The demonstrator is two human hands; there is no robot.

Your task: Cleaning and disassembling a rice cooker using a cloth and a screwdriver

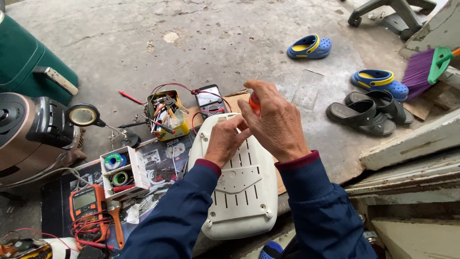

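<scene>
A white plastic appliance base with vent slots and corner screw holes lies underside-up in front of me on a strip of cardboard. My left hand rests on its upper part, fingers bent against the plastic. My right hand hovers just above and right of it, closed around the orange handle of a screwdriver, whose tip is hidden behind the fingers. Both arms wear dark blue sleeves with maroon cuffs.
Left of the base: a yellow tin of small tools, a black multimeter with red leads, a magnifier on a stand, a white box of solder spools, an orange multimeter. Sandals and blue clogs lie right, by a broom.
</scene>
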